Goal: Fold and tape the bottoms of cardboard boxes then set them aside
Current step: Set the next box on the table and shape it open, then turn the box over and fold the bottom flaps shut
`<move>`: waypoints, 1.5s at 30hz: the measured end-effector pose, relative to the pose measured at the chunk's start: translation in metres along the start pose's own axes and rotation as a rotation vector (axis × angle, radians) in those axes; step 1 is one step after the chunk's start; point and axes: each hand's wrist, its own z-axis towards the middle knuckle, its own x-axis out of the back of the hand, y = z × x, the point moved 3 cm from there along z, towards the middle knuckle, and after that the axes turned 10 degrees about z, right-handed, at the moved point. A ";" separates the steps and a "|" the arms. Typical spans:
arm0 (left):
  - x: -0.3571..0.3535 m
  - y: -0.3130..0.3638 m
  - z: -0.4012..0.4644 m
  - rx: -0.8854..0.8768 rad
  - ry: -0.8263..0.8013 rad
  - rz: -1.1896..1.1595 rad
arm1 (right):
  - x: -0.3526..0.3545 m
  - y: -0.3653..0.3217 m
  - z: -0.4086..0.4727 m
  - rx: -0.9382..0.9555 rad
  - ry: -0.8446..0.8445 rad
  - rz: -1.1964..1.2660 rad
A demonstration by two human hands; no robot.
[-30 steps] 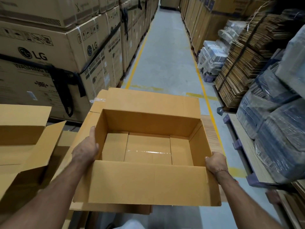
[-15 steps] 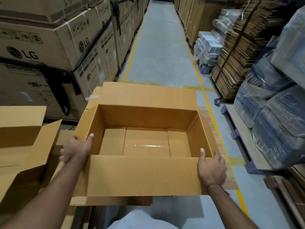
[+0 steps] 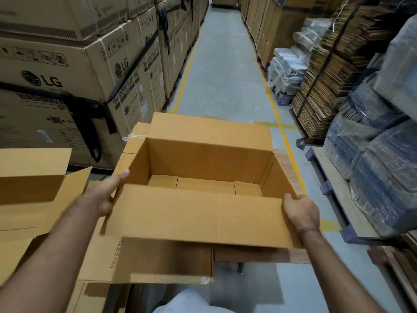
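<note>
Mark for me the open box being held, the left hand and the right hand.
open box (image 3: 203,219), head view, on its near outer wall.
left hand (image 3: 101,197), head view, on the back of the hand.
right hand (image 3: 301,210), head view, on the back of the hand.

Big brown boxes (image 3: 74,64) marked LG are standing in tall stacks on the left, and black straps (image 3: 90,118) are hanging down over them. A gray floor (image 3: 223,71) is running away down the middle, with a yellow line (image 3: 187,71) lying along each side of it. On the right, flat cardboard sheets (image 3: 327,71) are sitting tied in a high pile. Near them, bundles wrapped in clear plastic (image 3: 381,159) are resting on a wooden pallet (image 3: 336,188). Farther back on the right, white packs (image 3: 286,68) are leaning together by the floor, and more brown boxes are lining the aisle behind them.
</note>
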 end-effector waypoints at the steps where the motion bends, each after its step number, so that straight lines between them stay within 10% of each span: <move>1: 0.004 0.011 -0.010 -0.018 -0.022 -0.002 | 0.008 -0.013 0.006 0.029 -0.053 -0.003; 12: 0.038 0.039 -0.004 -0.172 -0.046 -0.089 | 0.064 -0.087 0.053 0.020 -0.548 0.634; 15: 0.020 0.022 0.021 -0.241 0.078 0.039 | 0.030 -0.074 0.038 0.193 -0.383 0.732; 22: -0.003 0.002 0.046 -0.374 0.367 0.200 | -0.038 -0.029 0.004 0.409 0.029 -0.043; 28: 0.017 -0.018 0.099 -0.326 0.388 0.143 | -0.043 -0.013 -0.004 0.318 -0.015 0.359; 45: 0.013 0.086 0.007 -0.640 0.647 0.257 | 0.017 -0.120 0.006 0.481 0.278 0.294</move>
